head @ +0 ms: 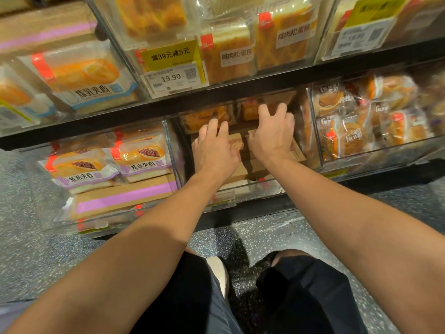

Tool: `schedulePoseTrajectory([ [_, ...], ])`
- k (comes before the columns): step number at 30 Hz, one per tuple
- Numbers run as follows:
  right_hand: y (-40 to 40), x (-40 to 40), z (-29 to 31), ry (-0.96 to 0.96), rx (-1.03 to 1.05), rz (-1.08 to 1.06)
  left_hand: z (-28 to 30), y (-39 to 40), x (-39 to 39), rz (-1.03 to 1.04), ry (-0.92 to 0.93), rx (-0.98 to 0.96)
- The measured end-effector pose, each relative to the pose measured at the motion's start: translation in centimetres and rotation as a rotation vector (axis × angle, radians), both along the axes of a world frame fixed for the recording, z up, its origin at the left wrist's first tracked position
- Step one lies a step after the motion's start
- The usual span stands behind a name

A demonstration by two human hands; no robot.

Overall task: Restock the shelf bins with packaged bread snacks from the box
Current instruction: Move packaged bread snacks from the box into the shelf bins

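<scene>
nearest the camera are the person's knees in dark shorts [197, 297] and a pale shoe [220, 273] on the speckled floor [36, 249], so they look crouched in front of the bottom shelf. both bare arms reach into the middle clear bin [252, 189] on that lowest shelf. left hand [214, 150] lies palm down with fingers fairly straight, pressing on the brown-wrapped bread snack packs [237, 143] near the bin's front. right hand [272, 133] is a bit deeper in, fingers curled over the top of a pack toward the back, looks like a grip but the far side is hidden so can't swear to it. more packs sit further back under the black shelf edge [144, 109]. the bin to the left holds purple rice sandwich bread [142, 155], the one to the right round buns [349, 136]. a 19.90 price tag [172, 78] hangs on the bin above. the box itself isn't in view. my read: this is the placing/tidying step, seating packs into the bin. next move probably needs pushing them flush to the back, then pulling both hands out without dragging packs over the front lip.
</scene>
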State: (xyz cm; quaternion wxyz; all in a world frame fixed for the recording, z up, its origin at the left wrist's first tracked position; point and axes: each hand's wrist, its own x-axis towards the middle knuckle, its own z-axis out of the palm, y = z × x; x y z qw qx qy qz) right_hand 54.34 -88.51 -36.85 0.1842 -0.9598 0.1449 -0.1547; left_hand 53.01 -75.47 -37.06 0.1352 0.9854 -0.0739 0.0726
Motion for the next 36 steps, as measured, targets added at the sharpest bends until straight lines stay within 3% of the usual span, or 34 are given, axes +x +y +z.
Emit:
schedulePoseTrajectory([
  [3, -0.2, 0.2, -0.2, 0.107, 0.073, 0.006, 0.0, -0.8, 0.5, 0.034, -0.004, 0.013],
  [9, -0.6, 1.5, 0.3, 0.028, -0.023, 0.008, -0.3, -0.6, 1.1, 0.073, -0.012, 0.027],
  [16, 1.0, -0.2, -0.5, 0.082, 0.117, 0.013, 0.2, -1.1, 0.5, 0.103, -0.051, 0.045],
  [29, 1.0, -1.9, 0.0, 0.188, 0.142, 0.071, -0.1, -0.8, 0.5, 0.111, 0.127, -0.032],
  [36, 0.9, -7.1, 4.3, 0.380, 0.114, 0.169, 3.9, -0.3, -2.6, 0.013, 0.332, -0.072],
])
